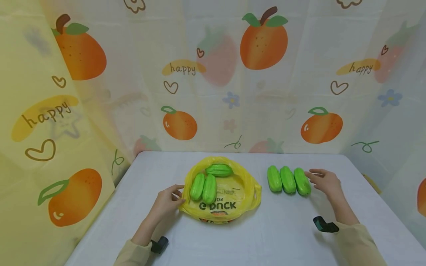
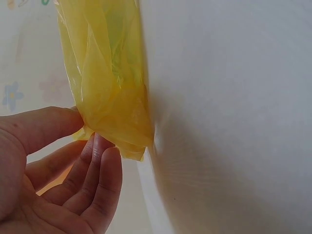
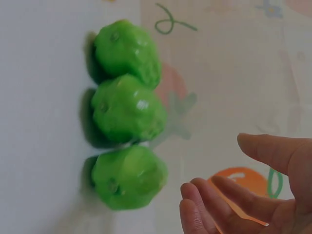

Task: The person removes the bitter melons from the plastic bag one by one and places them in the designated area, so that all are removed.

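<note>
A yellow plastic bag lies with its mouth spread wide on the white table. My left hand is at its left edge, and in the left wrist view the thumb and fingers pinch the bag's film. Inside the bag are three glossy green cucumbers: one lies crosswise at the back, two side by side at the left. To the right, three more cucumbers lie in a row. Just right of the row's last cucumber, my right hand hovers with fingers spread, holding nothing.
The white table ends at a back curtain printed with oranges and strawberries. Similar curtain panels stand along the left and right sides. Black wrist devices are worn on both forearms.
</note>
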{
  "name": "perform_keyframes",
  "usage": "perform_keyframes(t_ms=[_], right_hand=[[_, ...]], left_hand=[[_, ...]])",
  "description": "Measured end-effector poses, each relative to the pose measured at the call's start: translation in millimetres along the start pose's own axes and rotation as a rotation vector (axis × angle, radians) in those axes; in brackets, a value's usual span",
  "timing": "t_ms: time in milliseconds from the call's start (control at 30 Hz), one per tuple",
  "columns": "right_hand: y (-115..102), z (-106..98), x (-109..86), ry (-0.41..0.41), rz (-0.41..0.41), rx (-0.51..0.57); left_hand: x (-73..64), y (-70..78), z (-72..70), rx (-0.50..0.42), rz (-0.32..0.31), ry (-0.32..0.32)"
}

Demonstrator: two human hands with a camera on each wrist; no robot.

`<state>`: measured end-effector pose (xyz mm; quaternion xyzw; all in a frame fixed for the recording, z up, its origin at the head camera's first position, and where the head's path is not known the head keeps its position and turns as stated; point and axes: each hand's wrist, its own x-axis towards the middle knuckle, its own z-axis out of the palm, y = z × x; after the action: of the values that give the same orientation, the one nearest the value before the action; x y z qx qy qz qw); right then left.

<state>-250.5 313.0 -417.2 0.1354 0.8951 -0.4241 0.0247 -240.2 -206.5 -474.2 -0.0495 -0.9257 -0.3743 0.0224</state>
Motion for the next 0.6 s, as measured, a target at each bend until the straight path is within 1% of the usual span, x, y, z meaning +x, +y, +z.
perform_keyframes(t_ms=[167,333,500,600], right_hand=[[-16,6,-8.3,-0.002,-0.082,0.027],[-33,19,-12.2,-0.016,-0.120,0.047],[-51,33,-17.4,-0.031,-0.155,0.054],[-63,42,-21.7,-0.038,-0.181,0.068]], left_hand=[[1.1,-0.8,0.7,-0.003,-0.012,-0.002],[0.0,-1.1,1.1,-0.001,-0.017,-0.001],[-2.7,0.4,0.1,-0.004,-0.009,0.005],[-2.0,0.7,0.1,-0.002,-0.007,0.005]])
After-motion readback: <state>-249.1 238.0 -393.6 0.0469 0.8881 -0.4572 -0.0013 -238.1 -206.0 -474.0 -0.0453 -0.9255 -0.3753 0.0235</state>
